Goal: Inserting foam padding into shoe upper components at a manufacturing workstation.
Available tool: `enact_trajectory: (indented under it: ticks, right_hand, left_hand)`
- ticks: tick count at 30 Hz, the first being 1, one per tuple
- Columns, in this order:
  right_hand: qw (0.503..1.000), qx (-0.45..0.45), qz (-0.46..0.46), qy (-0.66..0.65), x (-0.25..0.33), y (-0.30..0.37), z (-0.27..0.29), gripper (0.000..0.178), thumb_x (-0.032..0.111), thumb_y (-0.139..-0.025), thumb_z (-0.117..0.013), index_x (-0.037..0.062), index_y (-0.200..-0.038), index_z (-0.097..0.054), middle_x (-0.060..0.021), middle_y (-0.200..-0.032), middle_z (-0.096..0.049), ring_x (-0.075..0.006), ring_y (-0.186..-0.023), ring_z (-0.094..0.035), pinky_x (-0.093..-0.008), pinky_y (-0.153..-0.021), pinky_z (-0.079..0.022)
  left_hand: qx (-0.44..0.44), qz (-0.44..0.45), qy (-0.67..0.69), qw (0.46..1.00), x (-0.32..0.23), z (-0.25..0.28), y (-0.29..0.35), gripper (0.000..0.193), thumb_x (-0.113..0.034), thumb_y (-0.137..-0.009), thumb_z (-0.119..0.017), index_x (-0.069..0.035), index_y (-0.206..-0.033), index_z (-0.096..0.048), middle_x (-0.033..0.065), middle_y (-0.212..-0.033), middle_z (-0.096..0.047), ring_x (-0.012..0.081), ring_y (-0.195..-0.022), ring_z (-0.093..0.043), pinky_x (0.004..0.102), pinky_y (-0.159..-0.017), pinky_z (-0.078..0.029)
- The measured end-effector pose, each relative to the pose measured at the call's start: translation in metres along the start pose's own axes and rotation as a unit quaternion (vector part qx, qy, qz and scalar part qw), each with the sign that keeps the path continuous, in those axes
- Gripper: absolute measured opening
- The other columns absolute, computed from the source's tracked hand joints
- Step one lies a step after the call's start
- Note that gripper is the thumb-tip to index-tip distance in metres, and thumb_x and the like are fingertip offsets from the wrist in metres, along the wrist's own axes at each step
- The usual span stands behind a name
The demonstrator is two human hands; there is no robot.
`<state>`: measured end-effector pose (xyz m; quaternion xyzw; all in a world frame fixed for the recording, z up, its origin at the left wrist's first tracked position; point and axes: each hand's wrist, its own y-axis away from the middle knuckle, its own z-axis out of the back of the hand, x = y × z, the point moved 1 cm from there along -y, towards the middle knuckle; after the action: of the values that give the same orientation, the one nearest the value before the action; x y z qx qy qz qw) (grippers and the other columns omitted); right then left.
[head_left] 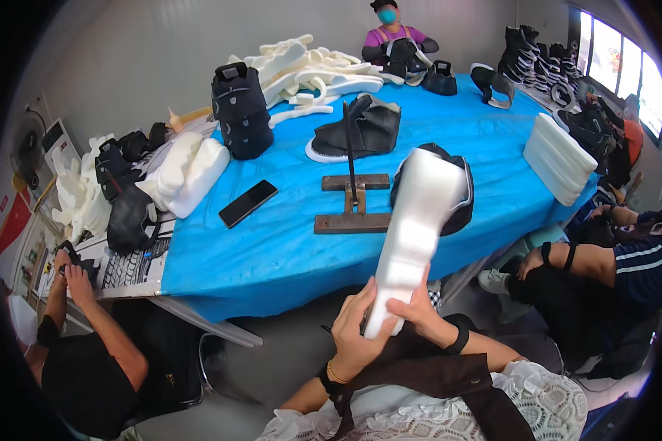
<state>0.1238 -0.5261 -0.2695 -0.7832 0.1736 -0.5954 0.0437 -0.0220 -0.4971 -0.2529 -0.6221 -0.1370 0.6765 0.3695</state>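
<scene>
A white, elongated, foot-shaped foam piece (412, 242) is held in the air above the near edge of the blue-covered counter (261, 257), with its far end raised and leaning to the right. Its lower end is grasped by the fingers of the left hand (354, 329) on the left and of the right hand (421, 312) on the right, with the right thumb laid across the near face. It cannot be told, owing to blur, whether one layer or several are held. A rounded black shoe upper (462, 209) is partly hidden behind the raised end; contact between them cannot be confirmed.

The step in hand is judged to be handling or squaring of the foam piece. For the next move, a firm two-handed grip is required, and clearance should be kept from the brown metal stand with an upright rod (351, 223), just to the left.
</scene>
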Motion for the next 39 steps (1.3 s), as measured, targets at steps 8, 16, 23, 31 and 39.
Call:
enact_trajectory:
  ticks: [8,16,23,31,39]
  right_hand:
    - [0.998,0.019,-0.061,0.030,0.028,-0.004,0.015,0.092,0.022,-0.065,-0.069,0.0079,-0.140,-0.018,-0.0130,-0.118,-0.048,-0.0218,-0.109,-0.051,-0.0322,-0.091,-0.042]
    - [0.986,0.060,-0.106,0.110,0.079,0.000,0.058,0.091,0.025,-0.054,-0.065,0.0002,-0.138,-0.036,-0.0094,-0.122,-0.051,-0.0192,-0.113,-0.048,-0.0261,-0.097,-0.034]
    - [0.956,0.224,-0.189,-0.016,0.088,-0.062,-0.010,0.066,0.024,-0.085,-0.061,0.0009,-0.140,-0.033,-0.0146,-0.117,-0.055,-0.0217,-0.103,-0.059,-0.0363,-0.084,-0.052]
    - [0.976,-0.001,-0.212,-0.060,-0.006,-0.204,-0.072,0.058,0.037,-0.093,-0.054,0.0028,-0.137,-0.038,-0.0131,-0.136,-0.047,-0.0244,-0.128,-0.043,-0.0376,-0.105,-0.034]
    - [0.951,0.278,-0.054,-0.125,0.023,-0.099,-0.063,0.074,0.052,-0.090,-0.048,0.0109,-0.147,-0.025,-0.0111,-0.147,-0.033,-0.0247,-0.133,-0.036,-0.0484,-0.107,-0.029]
  left_hand:
    - [0.001,0.157,0.122,0.980,0.030,0.032,-0.020,0.021,-0.017,-0.091,-0.061,0.003,-0.094,-0.066,0.0069,-0.085,-0.067,0.0095,-0.077,-0.060,0.0251,-0.070,-0.049]
    - [-0.490,0.025,0.165,0.855,0.065,0.193,-0.035,0.023,-0.020,-0.098,-0.050,0.003,-0.102,-0.052,0.0140,-0.086,-0.060,0.0207,-0.073,-0.059,0.0317,-0.068,-0.049]
    - [-0.507,0.007,0.081,0.858,0.032,0.200,-0.003,0.031,-0.032,-0.099,-0.048,-0.001,-0.102,-0.050,0.0115,-0.090,-0.061,0.0162,-0.068,-0.061,0.0265,-0.058,-0.051]
    - [-0.439,0.063,0.152,0.883,0.012,0.137,-0.003,0.028,-0.030,-0.100,-0.046,-0.002,-0.095,-0.047,0.0117,-0.085,-0.059,0.0183,-0.057,-0.059,0.0287,-0.048,-0.051]
    - [-0.237,0.165,0.220,0.932,0.049,0.126,0.043,0.025,-0.023,-0.092,-0.062,0.001,-0.093,-0.056,0.0049,-0.086,-0.060,0.0096,-0.077,-0.057,0.0240,-0.070,-0.047]
